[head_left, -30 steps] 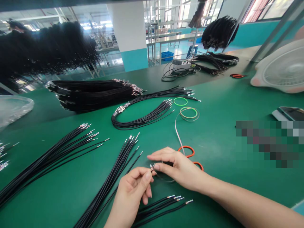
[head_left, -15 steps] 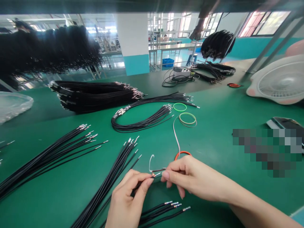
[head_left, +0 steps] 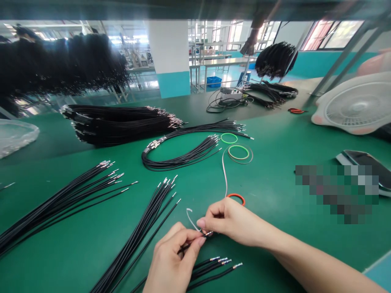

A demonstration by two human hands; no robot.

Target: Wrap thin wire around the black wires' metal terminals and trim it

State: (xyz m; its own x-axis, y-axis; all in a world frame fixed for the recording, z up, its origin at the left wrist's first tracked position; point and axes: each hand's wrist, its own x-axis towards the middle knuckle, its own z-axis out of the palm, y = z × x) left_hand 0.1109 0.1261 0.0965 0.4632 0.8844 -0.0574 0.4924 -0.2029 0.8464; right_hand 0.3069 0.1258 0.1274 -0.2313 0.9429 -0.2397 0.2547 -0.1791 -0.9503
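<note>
My left hand (head_left: 175, 254) is closed, thumb and forefinger pinching a black wire (head_left: 184, 248) near its bare metal tip (head_left: 209, 234). My right hand (head_left: 224, 221) is closed too, its fingertips right beside that tip and pinching a thin white strip (head_left: 192, 219), whose curled end sticks up between the hands. Behind the right hand, the strip runs back to a coil by a green ring (head_left: 238, 152). An orange ring (head_left: 237, 198) shows just past the right knuckles, partly hidden; whether the hand touches it I cannot tell. Several black wires with metal ends (head_left: 218, 266) lie below the hands.
Black wire bundles (head_left: 146, 219) (head_left: 67, 199) lie to the left, with a bent bundle (head_left: 165, 165) and a thick stack (head_left: 119, 124) farther back. A second green ring (head_left: 229, 138) lies near the coil. At right are a white fan (head_left: 360, 103) and a phone (head_left: 369, 169).
My right hand has moved left and slightly down, bringing the white strip to the wire's tip. My left hand has shifted slightly right and down with the wire.
</note>
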